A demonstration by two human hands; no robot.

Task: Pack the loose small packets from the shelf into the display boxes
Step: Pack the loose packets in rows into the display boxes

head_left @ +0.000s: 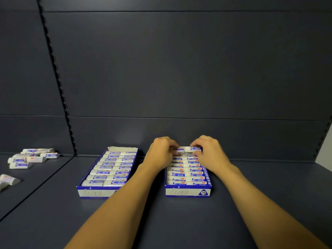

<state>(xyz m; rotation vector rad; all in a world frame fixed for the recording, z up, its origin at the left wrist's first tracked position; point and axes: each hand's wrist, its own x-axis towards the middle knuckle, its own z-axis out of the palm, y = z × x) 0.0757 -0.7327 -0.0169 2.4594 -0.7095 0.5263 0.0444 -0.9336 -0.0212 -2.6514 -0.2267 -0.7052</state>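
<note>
Two blue and white display boxes stand on the dark shelf. The left box (97, 193) holds rows of white and blue small packets. Over the far end of the right box (186, 192), also lined with packets, both my hands hold packets (186, 149) between them. My left hand (161, 151) pinches the left end, my right hand (208, 150) pinches the right end. How many packets they hold I cannot tell. Several loose packets (30, 159) lie on the neighbouring shelf at the far left.
A slotted upright (59, 83) divides the dark back panel between the two shelf bays. One more loose packet (9, 179) lies near the left edge. The shelf (179, 221) runs dark and flat in front of the boxes.
</note>
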